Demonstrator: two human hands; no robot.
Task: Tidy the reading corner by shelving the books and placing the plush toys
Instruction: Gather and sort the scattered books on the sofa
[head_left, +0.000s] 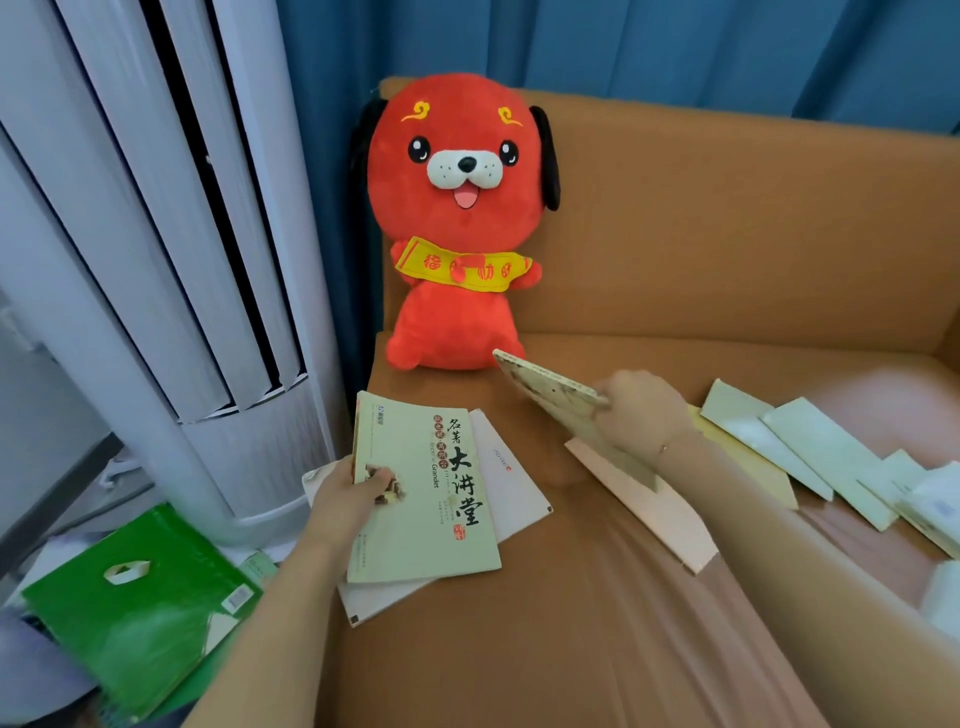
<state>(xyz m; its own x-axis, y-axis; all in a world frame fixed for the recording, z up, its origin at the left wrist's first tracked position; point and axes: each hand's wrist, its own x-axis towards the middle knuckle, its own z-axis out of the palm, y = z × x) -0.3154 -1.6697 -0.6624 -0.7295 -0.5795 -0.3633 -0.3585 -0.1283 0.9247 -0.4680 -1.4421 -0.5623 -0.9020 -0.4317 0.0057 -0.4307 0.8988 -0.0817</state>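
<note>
A red plush dog (457, 218) with black ears and a yellow scarf sits upright in the sofa's back left corner. My left hand (345, 493) grips the left edge of a pale green book (436, 499) with black Chinese lettering; it lies on a pale pink book (511, 483). My right hand (641, 415) holds a worn tan book (545, 392), tilted up off the seat just right of the plush dog's feet. Beneath that hand lies another pink book (649, 509). Several pale green books (810, 447) are spread over the seat at the right.
The orange sofa (727, 249) fills the middle and right, with blue curtains (623, 47) behind. A tall white tower air conditioner (156, 260) stands left of the sofa. A green book (140, 608) and other papers lie on the floor at lower left.
</note>
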